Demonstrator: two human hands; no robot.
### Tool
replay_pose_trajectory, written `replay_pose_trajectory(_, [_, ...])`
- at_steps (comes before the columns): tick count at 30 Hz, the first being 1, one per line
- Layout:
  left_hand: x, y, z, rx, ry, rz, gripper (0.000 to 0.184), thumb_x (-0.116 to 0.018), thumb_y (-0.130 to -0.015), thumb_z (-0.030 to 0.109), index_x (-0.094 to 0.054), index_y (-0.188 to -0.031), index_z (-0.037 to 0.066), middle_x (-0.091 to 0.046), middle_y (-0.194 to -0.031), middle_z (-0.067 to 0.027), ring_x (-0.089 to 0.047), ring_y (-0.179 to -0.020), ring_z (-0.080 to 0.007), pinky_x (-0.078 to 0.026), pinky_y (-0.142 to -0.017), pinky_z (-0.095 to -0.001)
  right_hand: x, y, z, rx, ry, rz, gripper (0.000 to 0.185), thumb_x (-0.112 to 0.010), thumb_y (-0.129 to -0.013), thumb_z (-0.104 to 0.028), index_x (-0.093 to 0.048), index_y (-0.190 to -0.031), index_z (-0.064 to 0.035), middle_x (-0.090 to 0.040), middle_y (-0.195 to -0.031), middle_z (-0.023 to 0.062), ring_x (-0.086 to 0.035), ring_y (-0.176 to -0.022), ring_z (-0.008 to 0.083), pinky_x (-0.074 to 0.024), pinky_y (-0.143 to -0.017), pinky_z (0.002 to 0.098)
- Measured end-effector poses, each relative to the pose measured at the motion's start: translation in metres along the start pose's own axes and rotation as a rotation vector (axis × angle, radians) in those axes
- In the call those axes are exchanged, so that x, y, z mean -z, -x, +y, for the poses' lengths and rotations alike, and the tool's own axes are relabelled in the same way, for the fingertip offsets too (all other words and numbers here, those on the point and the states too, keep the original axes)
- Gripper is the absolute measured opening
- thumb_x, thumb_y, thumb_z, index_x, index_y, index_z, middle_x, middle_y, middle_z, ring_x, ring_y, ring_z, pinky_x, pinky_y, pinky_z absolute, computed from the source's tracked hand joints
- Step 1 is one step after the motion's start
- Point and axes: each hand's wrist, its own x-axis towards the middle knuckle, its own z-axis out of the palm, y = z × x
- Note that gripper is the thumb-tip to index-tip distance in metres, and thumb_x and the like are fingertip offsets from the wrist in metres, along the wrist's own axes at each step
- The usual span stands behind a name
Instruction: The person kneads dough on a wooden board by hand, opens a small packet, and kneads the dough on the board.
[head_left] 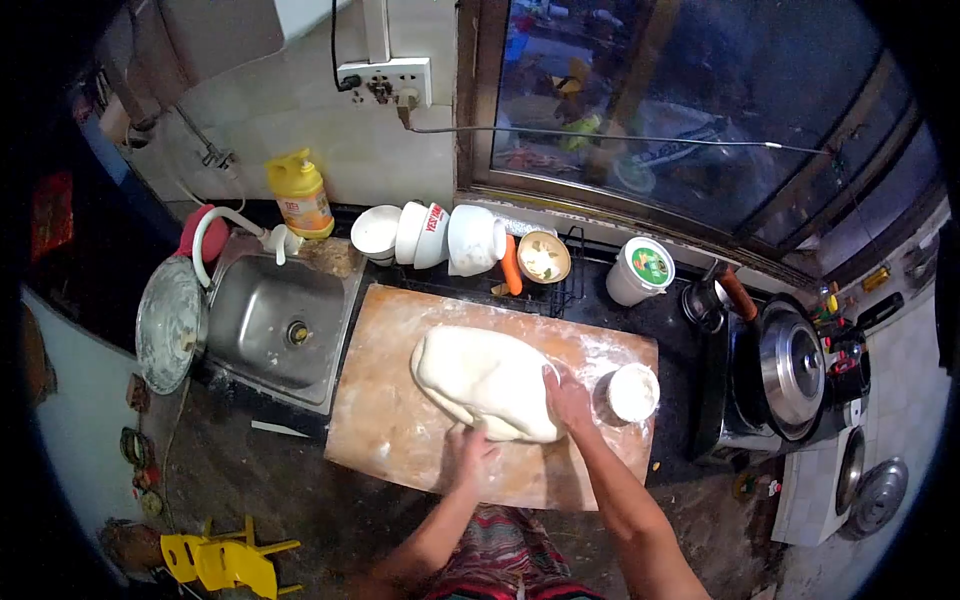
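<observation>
A large, pale slab of dough (485,375) lies on a floured wooden board (385,320), with a fold along its near left edge. My left hand (468,458) is at the near edge of the dough, its fingers apart and their tips touching or just under it. At the right end, my right hand (568,402) grips the dough, fingers curled against its side and partly hidden. Just right of that hand, a white tub of flour (633,392) stands on the board.
Left of the board is a steel sink (270,375) with a floury metal basin (172,325) at its side. White bowls (430,235), a carrot (511,265) and a lidded white bucket (640,271) line the back. A lidded pot (792,365) sits on the stove at right.
</observation>
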Motion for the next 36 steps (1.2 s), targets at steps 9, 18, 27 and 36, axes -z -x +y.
replay_pose_trajectory(9, [-0.024,0.037,0.074,-0.768,-0.754,-0.11,0.067,-0.07,-0.077,0.036,-0.047,-0.128,-0.002,-0.055,-0.117,-0.0254,-0.059,-0.106,-0.0397,-0.048,-0.09,-0.0485,-0.069,0.096,0.013,-0.258,-0.975,-0.383,0.047,-0.035,-0.103,-0.038,-0.05,-0.128,-0.0018,-0.059,-0.116,0.0305,-0.061,-0.102,0.0418,-0.0523,-0.082,0.0442])
replay_pose_trajectory(18, [-0.048,0.054,0.041,-0.603,-0.949,-0.249,0.047,-0.062,-0.083,0.032,-0.054,-0.12,0.003,-0.05,-0.13,-0.0206,-0.055,-0.108,-0.0447,-0.047,-0.088,-0.0509,-0.006,0.102,0.004,0.576,0.028,0.105,0.034,-0.045,-0.097,-0.029,-0.059,-0.099,0.0019,-0.067,-0.09,0.028,-0.067,-0.081,0.0412,-0.0529,-0.072,0.0505])
replay_pose_trajectory(27, [-0.079,-0.063,0.152,-0.907,-1.092,-0.194,0.056,-0.067,-0.083,0.041,-0.06,-0.126,0.006,-0.056,-0.128,-0.0226,-0.053,-0.121,-0.0367,-0.044,-0.099,-0.0436,-0.046,0.032,-0.073,0.374,0.138,-0.108,0.035,-0.046,-0.093,-0.02,-0.065,-0.076,0.0042,-0.066,-0.077,0.0299,-0.067,-0.072,0.0432,-0.0543,-0.071,0.0506])
replay_pose_trajectory(36, [-0.101,-0.111,0.16,-0.769,-1.4,-0.243,0.062,-0.068,-0.078,0.055,-0.064,-0.124,0.014,-0.054,-0.126,-0.0198,-0.05,-0.121,-0.0367,-0.042,-0.101,-0.0518,-0.062,-0.042,-0.1,0.382,0.056,-0.105,0.043,-0.053,-0.091,-0.032,-0.068,-0.082,0.0074,-0.068,-0.077,0.0281,-0.071,-0.071,0.036,-0.0556,-0.063,0.0439])
